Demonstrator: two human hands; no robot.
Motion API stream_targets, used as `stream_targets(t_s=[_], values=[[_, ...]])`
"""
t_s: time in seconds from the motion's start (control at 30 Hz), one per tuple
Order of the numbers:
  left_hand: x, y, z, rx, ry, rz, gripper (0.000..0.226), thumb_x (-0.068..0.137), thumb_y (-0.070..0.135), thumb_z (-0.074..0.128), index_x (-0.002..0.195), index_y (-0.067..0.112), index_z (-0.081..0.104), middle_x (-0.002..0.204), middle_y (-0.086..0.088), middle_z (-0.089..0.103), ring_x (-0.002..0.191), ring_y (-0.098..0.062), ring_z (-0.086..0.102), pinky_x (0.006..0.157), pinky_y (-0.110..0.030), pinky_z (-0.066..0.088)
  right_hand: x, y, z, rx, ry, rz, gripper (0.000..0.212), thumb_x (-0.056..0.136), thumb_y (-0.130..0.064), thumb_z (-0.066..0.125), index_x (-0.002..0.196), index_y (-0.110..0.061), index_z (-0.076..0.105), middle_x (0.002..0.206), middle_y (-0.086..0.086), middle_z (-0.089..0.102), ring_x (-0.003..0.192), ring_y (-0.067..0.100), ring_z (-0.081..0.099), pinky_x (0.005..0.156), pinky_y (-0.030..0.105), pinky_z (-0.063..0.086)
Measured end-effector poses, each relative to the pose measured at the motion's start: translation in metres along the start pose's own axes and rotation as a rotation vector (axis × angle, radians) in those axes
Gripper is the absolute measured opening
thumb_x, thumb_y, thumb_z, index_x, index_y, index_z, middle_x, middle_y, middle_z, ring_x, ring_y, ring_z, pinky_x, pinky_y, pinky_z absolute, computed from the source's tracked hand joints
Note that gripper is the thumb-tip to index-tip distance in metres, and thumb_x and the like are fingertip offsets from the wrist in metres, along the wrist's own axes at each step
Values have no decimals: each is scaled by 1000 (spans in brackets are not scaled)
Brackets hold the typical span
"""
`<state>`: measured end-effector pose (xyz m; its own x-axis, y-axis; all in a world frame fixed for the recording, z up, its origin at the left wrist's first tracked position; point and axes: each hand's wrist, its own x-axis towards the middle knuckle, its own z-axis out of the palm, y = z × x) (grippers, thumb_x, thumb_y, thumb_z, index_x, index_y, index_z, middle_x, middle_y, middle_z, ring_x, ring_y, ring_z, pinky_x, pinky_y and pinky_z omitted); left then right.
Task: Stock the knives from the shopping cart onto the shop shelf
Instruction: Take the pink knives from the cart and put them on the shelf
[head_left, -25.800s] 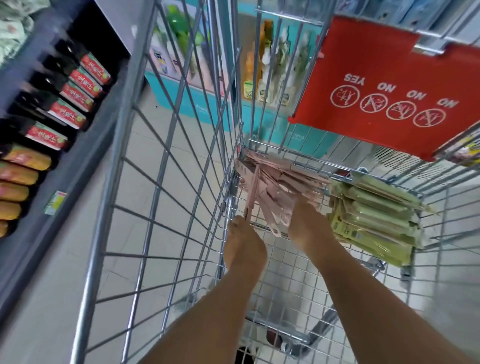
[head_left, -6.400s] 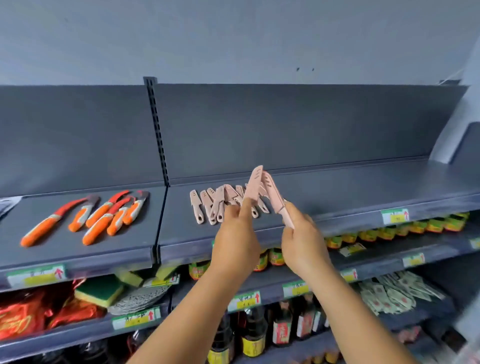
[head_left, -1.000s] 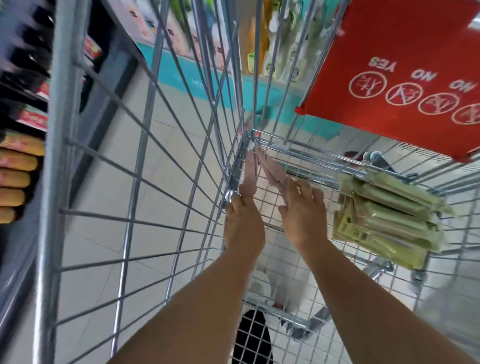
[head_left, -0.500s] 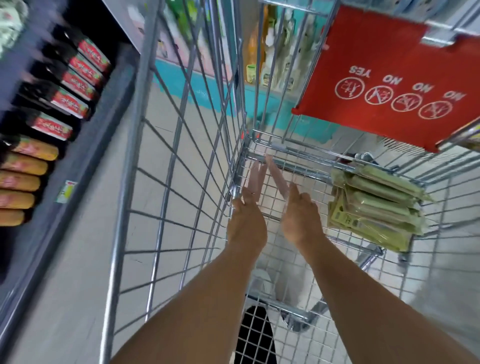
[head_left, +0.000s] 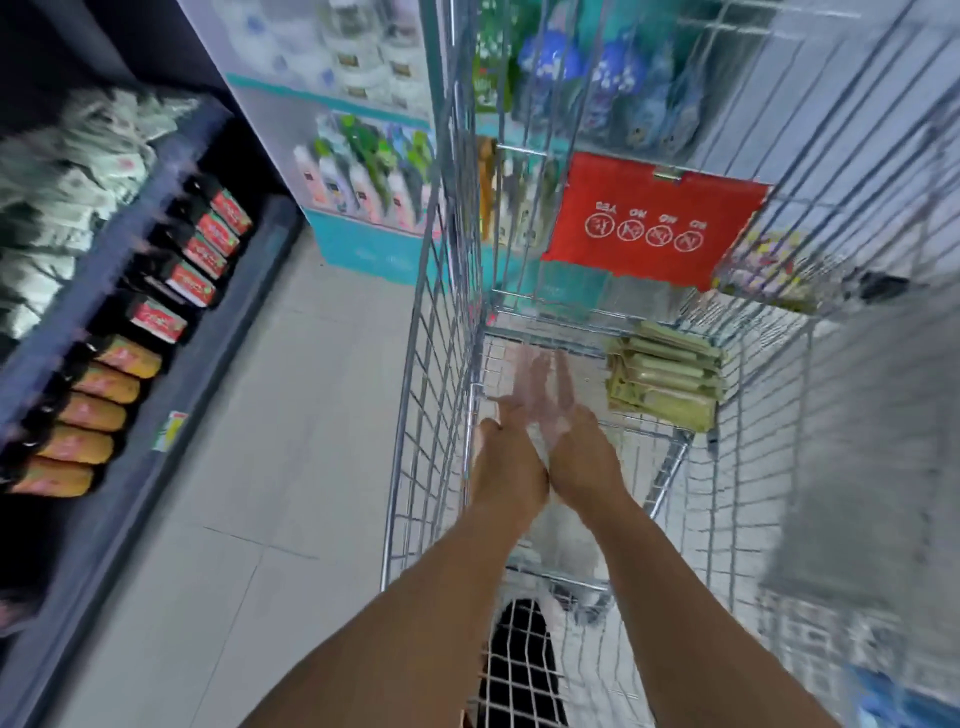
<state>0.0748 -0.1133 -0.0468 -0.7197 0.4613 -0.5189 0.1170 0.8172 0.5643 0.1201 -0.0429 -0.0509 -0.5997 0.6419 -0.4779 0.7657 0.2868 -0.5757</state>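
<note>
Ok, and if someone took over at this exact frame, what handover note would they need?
Left hand: inside the shopping cart, apparently gripping pink knives; motion blur hides the fingers.
Right hand: beside the left, likewise apparently gripping one of the pink knives.
Things: the pink knives stick up from both hands, above the cart floor. A stack of green packs lies in the cart to the right.
Done: no loose pink knives show on the cart floor.
Left: carry the held ones to the shelf, which is out of view. The blur hides what the green packs contain.
</note>
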Motion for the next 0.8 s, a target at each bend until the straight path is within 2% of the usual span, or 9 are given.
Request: stream_targets(t_s=[0.07,0.13,0.23,0.3,0.4,0.5,0.6,0.7,0.8], values=[[-27,7,-14,43,10,78,69,85,-5,51,144,18,22,129,-13,40,104,-28,51,72,-30,39,-29,-10,-11,109,43,18,42,98,-16,38,140,-18,37,124,6,51,108,26,52,76,28,36],[-47,11,-27,35,26,146,57,89,0,48,139,19,28,124,-11,46,98,-27,53,69,-30,39,-56,-26,-21,142,76,-24,35,100,-23,35,134,-15,43,118,8,52,107,25,52,77,27,35],[-72,19,-48,-102,50,225,23,95,23,45,117,20,47,102,-11,59,86,-30,60,67,-38,48,-86,-49,-34,257,111,-7,26,100,-26,36,116,-13,52,112,7,54,100,25,54,81,33,43],[-87,24,-62,-167,104,277,28,94,40,40,107,19,52,95,-13,61,84,-31,61,68,-40,50,-102,-62,-44,376,136,-3,18,97,-24,40,106,-15,52,105,7,58,94,25,57,85,43,49],[-109,34,-88,-206,176,350,23,99,33,39,110,19,55,91,-4,62,76,-19,60,56,-23,44,-122,-83,-59,511,138,-69,13,93,-19,50,103,-13,54,94,6,61,88,25,60,83,49,52],[-132,44,-115,-265,224,371,16,100,20,40,109,22,53,83,6,57,70,-5,55,54,-5,41,-138,-104,-74,600,88,-145,13,94,-9,51,105,-4,56,91,11,62,77,22,59,67,38,52],[-146,47,-137,-224,304,372,24,99,16,44,122,17,51,102,-4,63,90,-18,65,77,-24,55,-152,-122,-83,616,92,-214,11,96,-13,46,100,-11,56,80,6,62,56,13,60,44,24,43],[-167,44,-165,-141,419,345,29,98,11,43,127,15,47,110,-10,59,100,-24,59,83,-24,45,-169,-142,-89,482,132,-348,22,96,-13,41,113,-18,53,90,3,62,50,3,63,53,30,51],[-191,34,-194,-100,540,346,39,97,5,41,135,12,42,123,-13,55,110,-27,52,85,-22,37,-185,-165,-84,375,141,-479,33,97,-10,41,127,-21,48,105,8,62,66,14,67,60,32,51]])
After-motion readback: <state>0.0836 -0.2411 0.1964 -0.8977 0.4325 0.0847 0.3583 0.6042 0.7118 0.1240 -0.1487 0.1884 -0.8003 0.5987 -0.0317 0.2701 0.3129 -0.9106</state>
